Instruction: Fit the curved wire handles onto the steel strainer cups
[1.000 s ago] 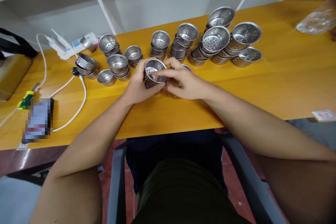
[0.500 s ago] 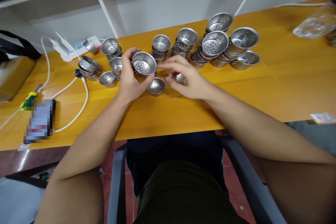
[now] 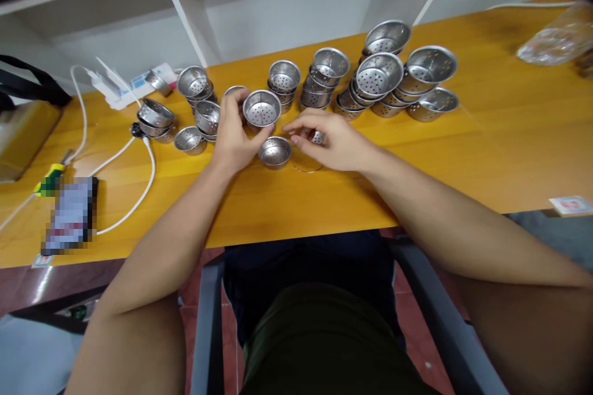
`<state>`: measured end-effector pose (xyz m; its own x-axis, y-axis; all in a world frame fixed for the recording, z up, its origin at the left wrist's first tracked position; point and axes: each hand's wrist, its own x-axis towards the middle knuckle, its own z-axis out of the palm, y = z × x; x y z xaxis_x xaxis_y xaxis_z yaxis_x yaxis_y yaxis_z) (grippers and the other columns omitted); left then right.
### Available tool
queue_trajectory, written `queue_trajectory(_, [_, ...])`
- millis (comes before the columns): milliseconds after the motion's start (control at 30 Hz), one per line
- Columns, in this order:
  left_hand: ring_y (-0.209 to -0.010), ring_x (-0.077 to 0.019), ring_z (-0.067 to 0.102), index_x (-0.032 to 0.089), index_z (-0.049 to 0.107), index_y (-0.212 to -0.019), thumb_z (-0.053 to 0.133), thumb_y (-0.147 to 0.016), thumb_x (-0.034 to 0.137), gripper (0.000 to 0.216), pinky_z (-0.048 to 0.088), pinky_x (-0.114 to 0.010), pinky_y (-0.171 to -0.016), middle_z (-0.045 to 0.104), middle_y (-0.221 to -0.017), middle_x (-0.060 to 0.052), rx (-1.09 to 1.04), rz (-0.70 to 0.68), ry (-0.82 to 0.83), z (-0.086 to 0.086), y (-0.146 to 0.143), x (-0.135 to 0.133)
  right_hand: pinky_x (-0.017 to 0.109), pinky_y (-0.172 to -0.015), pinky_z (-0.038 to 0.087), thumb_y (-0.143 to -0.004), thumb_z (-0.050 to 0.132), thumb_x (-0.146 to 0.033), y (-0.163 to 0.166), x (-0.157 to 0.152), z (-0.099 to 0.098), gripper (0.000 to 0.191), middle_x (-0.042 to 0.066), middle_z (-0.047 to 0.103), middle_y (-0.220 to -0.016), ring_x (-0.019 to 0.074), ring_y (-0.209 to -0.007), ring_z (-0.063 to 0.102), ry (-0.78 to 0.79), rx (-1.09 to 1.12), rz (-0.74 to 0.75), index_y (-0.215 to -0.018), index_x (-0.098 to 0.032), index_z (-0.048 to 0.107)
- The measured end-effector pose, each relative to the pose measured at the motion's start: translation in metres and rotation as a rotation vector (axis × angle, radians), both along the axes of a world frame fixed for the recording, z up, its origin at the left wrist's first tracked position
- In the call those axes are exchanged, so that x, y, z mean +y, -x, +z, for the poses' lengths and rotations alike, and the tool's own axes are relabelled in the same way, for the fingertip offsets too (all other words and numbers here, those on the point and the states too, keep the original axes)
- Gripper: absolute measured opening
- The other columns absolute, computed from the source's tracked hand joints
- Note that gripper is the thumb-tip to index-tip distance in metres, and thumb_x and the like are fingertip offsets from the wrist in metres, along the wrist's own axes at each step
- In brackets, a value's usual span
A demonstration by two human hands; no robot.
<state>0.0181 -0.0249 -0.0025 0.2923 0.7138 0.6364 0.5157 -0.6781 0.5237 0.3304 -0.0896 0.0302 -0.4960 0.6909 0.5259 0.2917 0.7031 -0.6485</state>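
Thumb and fingers of my left hand (image 3: 235, 139) are closed around a perforated metal strainer cup (image 3: 262, 110), its mouth facing up toward me. Just below it on the table sits a smaller strainer cup (image 3: 275, 153). My right hand (image 3: 327, 139) hovers to the right, fingers loosely bent and apart, with nothing visible in them. Partly hidden beneath that hand are another perforated piece (image 3: 317, 137) and a thin curved rim near the tabletop. Behind my left fingers, the rim of one more cup (image 3: 235, 91) shows.
Stacked strainer cups stand at the back right (image 3: 380, 77), back middle (image 3: 284, 77) and left (image 3: 193, 83). A single cup (image 3: 190, 141) sits left of my hand. Further left are a power strip (image 3: 143, 83), white cables, a pixelated phone-like object (image 3: 71, 216) and a yellow-green tool (image 3: 52, 179).
The held cup has shifted slightly right and turned more level, uncovering a cup rim behind my left hand. My right fingertips have drawn away from its side and lowered a little.
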Motion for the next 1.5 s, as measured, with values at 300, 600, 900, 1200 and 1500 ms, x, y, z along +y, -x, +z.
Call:
queue_trajectory(300, [-0.175, -0.0477, 0.071, 0.028, 0.052, -0.175, 0.090, -0.113, 0.082, 0.090, 0.057, -0.072, -0.153, 0.070, -0.180, -0.024, 0.047, -0.024, 0.077, -0.016, -0.009, 0.011, 0.045, -0.095, 0.064, -0.118, 0.074, -0.026, -0.001, -0.002, 0.006, 0.023, 0.010, 0.086, -0.118, 0.0288, -0.103, 0.078, -0.024, -0.036, 0.019, -0.134, -0.026, 0.091])
queue_trajectory(600, [-0.192, -0.0517, 0.058, 0.030, 0.071, -0.165, 0.098, -0.109, 0.074, 0.076, 0.038, -0.079, -0.167, 0.067, -0.194, -0.022, 0.065, 0.029, 0.063, -0.019, 0.003, 0.020, 0.048, -0.099, 0.066, -0.120, 0.079, -0.040, -0.008, 0.002, 0.011, 0.022, 0.011, 0.091, -0.122, 0.0312, -0.107, 0.079, -0.009, -0.041, -0.052, -0.130, -0.028, 0.093])
queue_trajectory(900, [-0.183, -0.0498, 0.060, 0.028, 0.080, -0.148, 0.087, -0.113, 0.092, 0.073, 0.045, -0.085, -0.160, 0.066, -0.190, -0.017, 0.089, 0.025, -0.015, 0.009, -0.010, -0.005, 0.036, -0.075, 0.054, -0.110, 0.088, -0.033, -0.030, -0.008, 0.039, 0.010, -0.001, 0.085, -0.089, 0.0175, -0.075, 0.071, 0.235, -0.362, 0.291, -0.114, -0.026, 0.093])
queue_trajectory(1200, [-0.101, -0.0302, 0.082, 0.028, 0.080, -0.116, 0.104, -0.103, 0.075, 0.055, 0.068, -0.052, -0.095, 0.089, -0.115, -0.006, 0.336, 0.031, 0.150, 0.063, -0.012, -0.069, 0.037, -0.072, 0.048, -0.099, 0.085, -0.006, -0.029, -0.015, 0.037, 0.019, 0.004, 0.088, -0.091, 0.0188, -0.074, 0.069, 0.201, -0.785, 0.129, -0.097, -0.024, 0.091])
queue_trajectory(1500, [-0.153, -0.0481, 0.087, 0.025, 0.075, -0.158, 0.102, -0.097, 0.032, 0.067, 0.071, -0.061, -0.121, 0.088, -0.167, -0.016, 0.571, 0.015, 0.403, 0.079, -0.027, -0.088, 0.041, -0.070, 0.032, -0.112, 0.077, -0.012, 0.021, -0.050, 0.075, 0.021, 0.020, 0.095, -0.113, 0.0298, -0.089, 0.077, 0.149, -1.261, -0.023, -0.116, -0.014, 0.097])
